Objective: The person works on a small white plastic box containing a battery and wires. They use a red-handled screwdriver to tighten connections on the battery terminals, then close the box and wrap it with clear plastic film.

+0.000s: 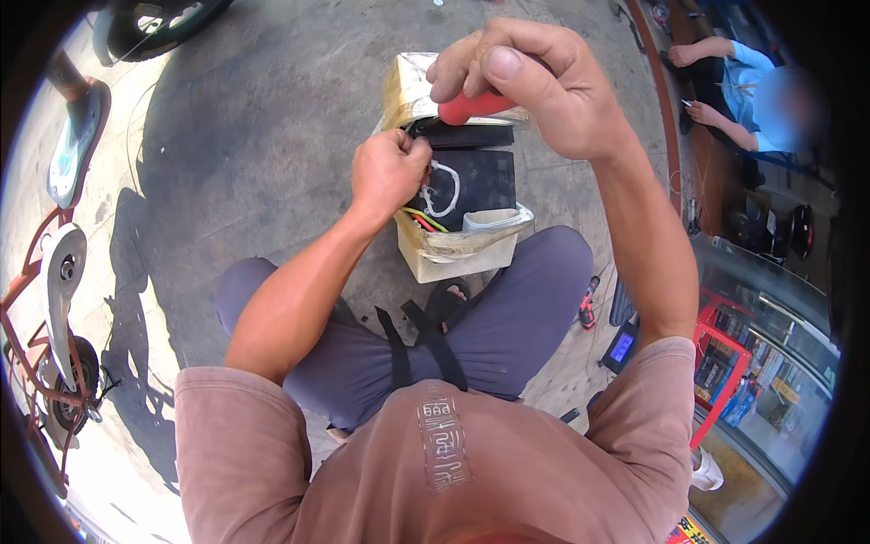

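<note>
My right hand (553, 86) is raised over the far side of an open cream-coloured box (458, 263). Its fingers are closed around a tool with a red handle (476, 106); the working end is hard to make out. Lower and to the left, my left hand (385, 172) is closed in a pinch at the box's left edge. A dark piece shows by its fingertips, too small to name. Inside the box lie a black block (485, 181), a white cable loop (456, 190) and several yellow and red wires (421, 218). Yellowed tape and torn wrapping cover the box's rim.
A red and black power tool (589, 304) and a small device with a lit blue screen (621, 346) lie on the ground at right. Beyond stands a glass display case (770, 335). Another person (748, 91) sits far right. Vehicle parts and a wheel (72, 381) stand left.
</note>
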